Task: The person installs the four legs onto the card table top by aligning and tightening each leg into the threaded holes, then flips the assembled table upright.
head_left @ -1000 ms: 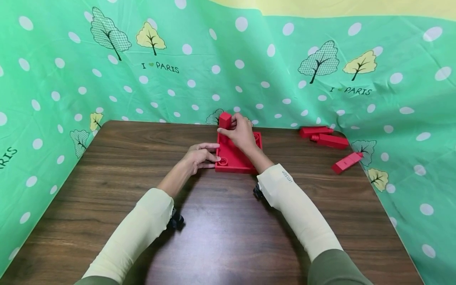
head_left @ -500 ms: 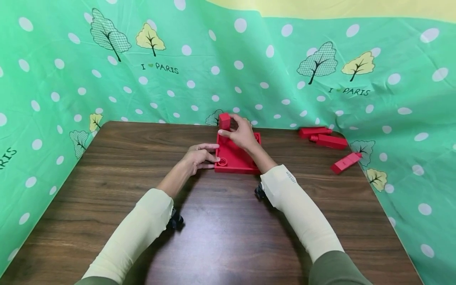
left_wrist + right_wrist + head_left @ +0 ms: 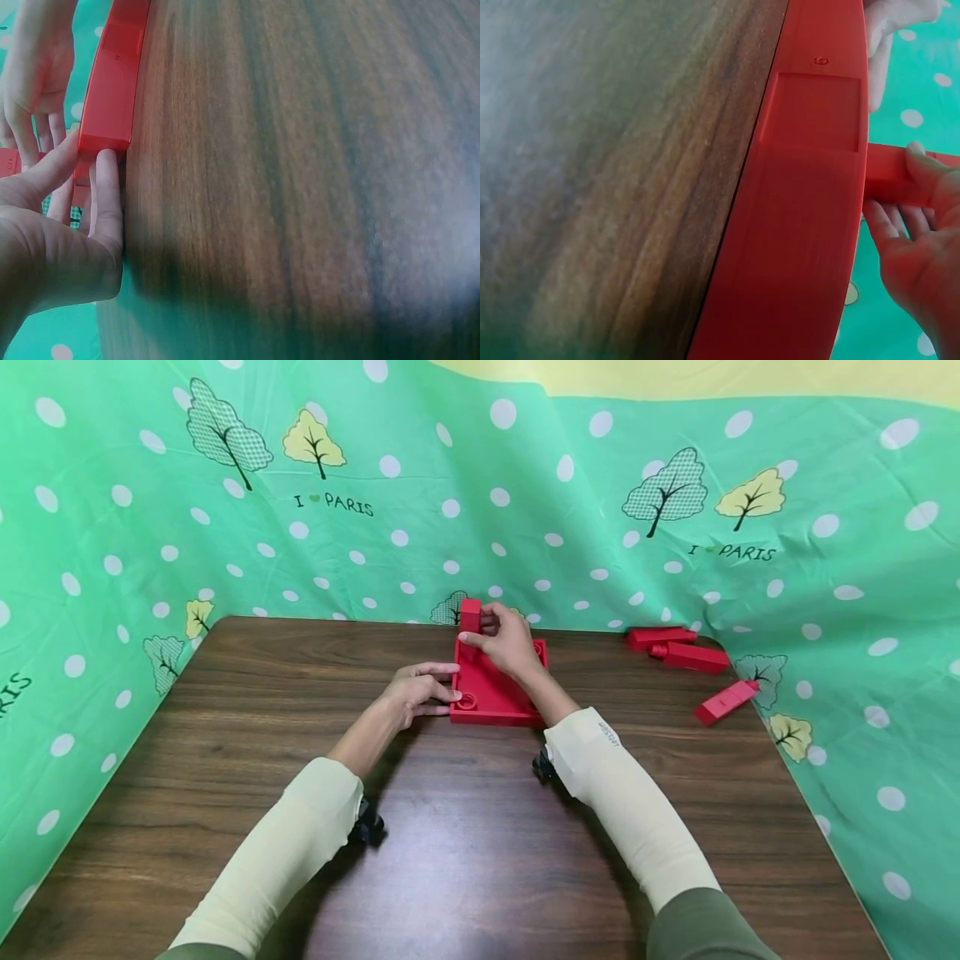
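Note:
A red square tray-like base [image 3: 498, 719] lies on the table with round ring sockets in its corners. At its far left corner stands an upright red square post [image 3: 470, 612]. My right hand [image 3: 508, 643] grips this post from the right, thumb on the near side; in the right wrist view the post [image 3: 892, 172] sticks out beyond the base's side wall [image 3: 802, 225]. My left hand [image 3: 415, 692] touches the base's left wall with spread, fairly straight fingers. In the left wrist view those fingers [image 3: 107, 187] rest against the base's end [image 3: 105, 141]. The post's lower end is hidden.
Three more red posts, at least two with visible threaded ends, lie at the table's far right: one at the back [image 3: 660, 637], one just before it [image 3: 690, 657], one nearer [image 3: 726, 702]. A green polka-dot cloth [image 3: 450, 477] hangs behind the dark wooden table [image 3: 450, 843].
The right hand's fingers have shifted slightly around the post, which now shows a flatter face. The left hand and the base keep their places.

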Demonstrator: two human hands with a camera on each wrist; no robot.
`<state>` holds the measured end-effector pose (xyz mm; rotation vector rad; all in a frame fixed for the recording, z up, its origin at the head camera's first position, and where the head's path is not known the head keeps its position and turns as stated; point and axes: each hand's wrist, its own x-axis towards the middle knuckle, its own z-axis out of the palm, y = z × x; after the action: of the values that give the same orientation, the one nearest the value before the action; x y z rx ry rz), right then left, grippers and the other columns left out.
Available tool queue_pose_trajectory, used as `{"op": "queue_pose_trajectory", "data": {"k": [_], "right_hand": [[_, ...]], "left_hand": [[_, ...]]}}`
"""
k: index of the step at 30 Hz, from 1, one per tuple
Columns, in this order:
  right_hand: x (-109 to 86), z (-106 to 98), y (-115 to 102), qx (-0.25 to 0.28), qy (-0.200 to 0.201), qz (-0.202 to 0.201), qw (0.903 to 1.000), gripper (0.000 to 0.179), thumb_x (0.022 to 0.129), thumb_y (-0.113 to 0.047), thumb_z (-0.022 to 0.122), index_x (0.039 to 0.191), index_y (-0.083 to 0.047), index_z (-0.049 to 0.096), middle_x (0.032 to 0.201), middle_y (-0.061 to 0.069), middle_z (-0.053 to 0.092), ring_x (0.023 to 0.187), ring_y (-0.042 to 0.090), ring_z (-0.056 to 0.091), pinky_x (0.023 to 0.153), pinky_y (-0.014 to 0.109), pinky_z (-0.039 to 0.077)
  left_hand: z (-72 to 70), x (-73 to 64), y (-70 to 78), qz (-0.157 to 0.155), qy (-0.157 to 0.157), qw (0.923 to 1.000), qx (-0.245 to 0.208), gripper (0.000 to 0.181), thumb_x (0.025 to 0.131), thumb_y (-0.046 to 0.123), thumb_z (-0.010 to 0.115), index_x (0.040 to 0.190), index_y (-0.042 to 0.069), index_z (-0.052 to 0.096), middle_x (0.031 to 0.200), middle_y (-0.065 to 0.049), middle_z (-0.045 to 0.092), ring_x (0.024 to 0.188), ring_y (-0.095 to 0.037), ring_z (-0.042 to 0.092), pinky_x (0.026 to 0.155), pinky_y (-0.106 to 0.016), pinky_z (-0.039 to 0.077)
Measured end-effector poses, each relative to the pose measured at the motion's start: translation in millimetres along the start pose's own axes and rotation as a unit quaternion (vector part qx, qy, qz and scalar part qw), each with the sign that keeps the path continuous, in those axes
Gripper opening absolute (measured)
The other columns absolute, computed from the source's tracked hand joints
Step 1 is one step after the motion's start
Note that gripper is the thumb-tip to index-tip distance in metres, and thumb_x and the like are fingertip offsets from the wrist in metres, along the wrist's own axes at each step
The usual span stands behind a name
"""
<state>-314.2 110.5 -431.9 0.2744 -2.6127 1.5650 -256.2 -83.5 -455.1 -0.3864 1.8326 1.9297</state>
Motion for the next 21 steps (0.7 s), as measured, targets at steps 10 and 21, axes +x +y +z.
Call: {"op": "queue_pose_trajectory", "data": {"k": [10,21], "right_hand": [[-2.0,1,-6,-0.058,0.004,0.008,0.9983,0.050,0.098,-0.022,0.092,0.135,0.000,0.067,0.133,0.018,0.076,0.124,0.033,0.077,0.111,0.045,0.065],[-6.2,-16,-9,-0.062,-0.057,0.013,0.9964,0.062,0.102,-0.019,0.086,0.157,-0.004,0.060,0.148,0.018,0.072,0.136,0.036,0.072,0.121,0.048,0.059]], "left_hand": [[0.1,-7.8,2.4,0.006,-0.007,1.0000,0.003,0.062,0.090,-0.011,0.083,0.146,0.013,0.077,0.128,-0.007,0.079,0.086,-0.010,0.077,0.071,-0.028,0.070],[-0.6,-9.8,4.9,0.001,-0.015,0.9999,0.008,0.062,0.093,-0.008,0.082,0.150,0.013,0.074,0.149,-0.013,0.073,0.088,-0.010,0.076,0.073,-0.026,0.070]]}}
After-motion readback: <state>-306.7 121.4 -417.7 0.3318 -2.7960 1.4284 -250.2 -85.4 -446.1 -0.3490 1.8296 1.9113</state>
